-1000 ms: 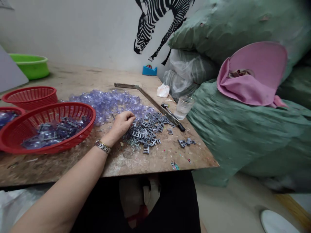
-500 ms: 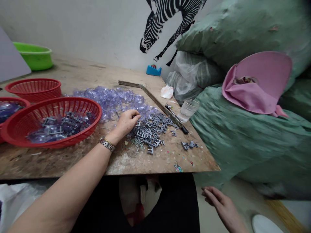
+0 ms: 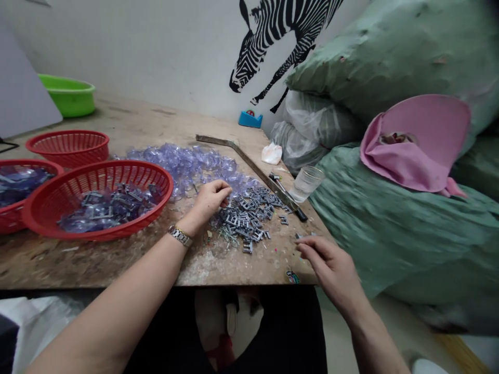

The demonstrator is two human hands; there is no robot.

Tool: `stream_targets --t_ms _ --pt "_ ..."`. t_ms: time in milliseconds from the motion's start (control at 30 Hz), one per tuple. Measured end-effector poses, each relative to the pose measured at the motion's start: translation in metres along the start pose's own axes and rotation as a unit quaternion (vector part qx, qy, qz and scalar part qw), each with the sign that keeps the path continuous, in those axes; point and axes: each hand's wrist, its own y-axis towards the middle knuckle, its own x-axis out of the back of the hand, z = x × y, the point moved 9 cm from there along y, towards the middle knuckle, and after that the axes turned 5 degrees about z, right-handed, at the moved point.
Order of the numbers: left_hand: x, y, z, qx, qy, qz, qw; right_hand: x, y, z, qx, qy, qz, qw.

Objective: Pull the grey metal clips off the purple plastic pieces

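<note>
My left hand (image 3: 210, 200) rests on the worn table (image 3: 117, 254) with its fingers curled at the edge of a heap of small grey metal clips (image 3: 249, 218), beside a spread of clear purple plastic pieces (image 3: 187, 163). Whether it holds a clip is hidden. A metal watch (image 3: 179, 235) is on that wrist. My right hand (image 3: 327, 265) hovers at the table's front right corner, fingers loosely bent and pointing left, over a few stray clips (image 3: 302, 236). Nothing shows in it.
A red basket (image 3: 156, 174) with clips and purple pieces stands left, with two more red baskets (image 3: 70, 148) behind. A metal bar (image 3: 249, 161), a dark-handled tool (image 3: 286, 195) and a glass (image 3: 307, 182) lie right. Green sacks (image 3: 390, 218) and a pink cloth (image 3: 417, 150) crowd the right side.
My right hand has come up from below the table edge to the front right corner. My left hand stays at the clip heap. The view has shifted slightly.
</note>
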Motion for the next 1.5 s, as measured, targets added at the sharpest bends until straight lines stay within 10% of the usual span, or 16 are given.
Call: stream_targets --t_ms 267,667,1500 --pt "-0.005 -0.003 0.006 0.032 -0.112 0.017 0.993 -0.045 0.058 0.028 0.097 -0.029 0.057 0.993" --pt "-0.007 -0.001 0.012 0.059 -0.164 0.014 0.985 -0.071 0.135 0.028 0.069 -0.022 0.041 0.997" --pt "-0.009 0.000 0.010 0.045 -0.148 0.017 0.988 -0.121 0.134 0.014 0.096 -0.110 0.046 0.988"
